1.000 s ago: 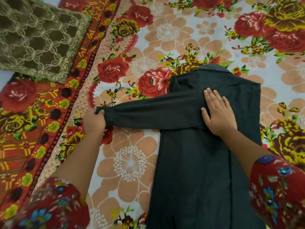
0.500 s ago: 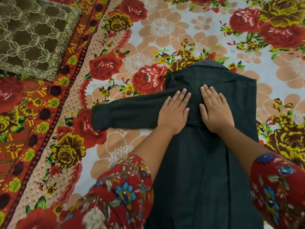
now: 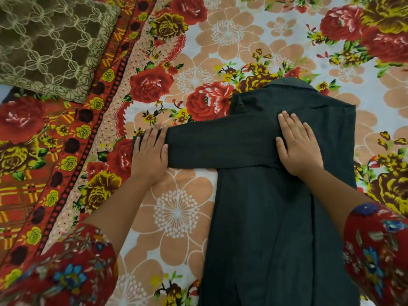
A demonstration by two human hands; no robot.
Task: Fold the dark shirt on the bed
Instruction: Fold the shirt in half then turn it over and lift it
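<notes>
Base layer: floral bedsheet [image 3: 176, 213], under both hands and filling the view. On it the dark shirt [image 3: 276, 228] lies flat; its body runs from under the right hand [image 3: 298, 149] back toward the person, and the collar is just past that hand's fingertips. The shirt sleeve [image 3: 209, 146] is folded sideways and spans hand to hand. An olive patterned cushion [image 3: 50, 45] sits well beyond and outboard of the left hand [image 3: 150, 151], apart from the shirt.

Delta vs 0.5 s ago: the left hand has slid from beside the right hand out to the cuff end. The right hand is unchanged.

Left hand: palm down, fingers straight, flat on the cuff, fingertips blurred, gripping nothing. Right hand: palm down, fingers straight, pressing the sleeve onto the shirt body.
</notes>
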